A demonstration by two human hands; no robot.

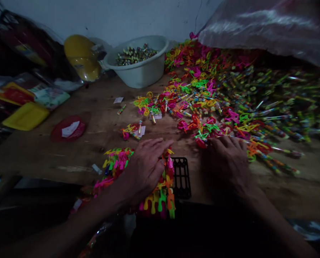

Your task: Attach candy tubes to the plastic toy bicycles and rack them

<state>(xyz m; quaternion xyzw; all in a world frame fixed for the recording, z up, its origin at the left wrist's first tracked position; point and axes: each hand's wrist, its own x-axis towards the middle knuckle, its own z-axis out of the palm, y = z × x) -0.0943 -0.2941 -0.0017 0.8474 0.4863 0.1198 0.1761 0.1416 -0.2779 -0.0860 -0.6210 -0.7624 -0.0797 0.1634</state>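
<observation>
My left hand (146, 166) lies over rows of small colourful plastic pieces (162, 199) at the table's front edge, its fingers extended to the right. Under and beside these pieces a black grid tray (182, 177) shows its bare right end. My right hand (230, 157) is at the near edge of a heap of coloured plastic toys (210, 125); its fingers curl down among them, and the fingertips are too dark to tell whether they grip anything. Thin tubes with coloured contents (281, 148) lie just right of that hand.
A white basin (141, 73) of short sticks stands at the back. Many tubes (270, 89) are heaped at right under clear plastic (257, 28). A red dish (68, 129), yellow tray (27, 116) and yellow cap-like object (80, 53) are at left.
</observation>
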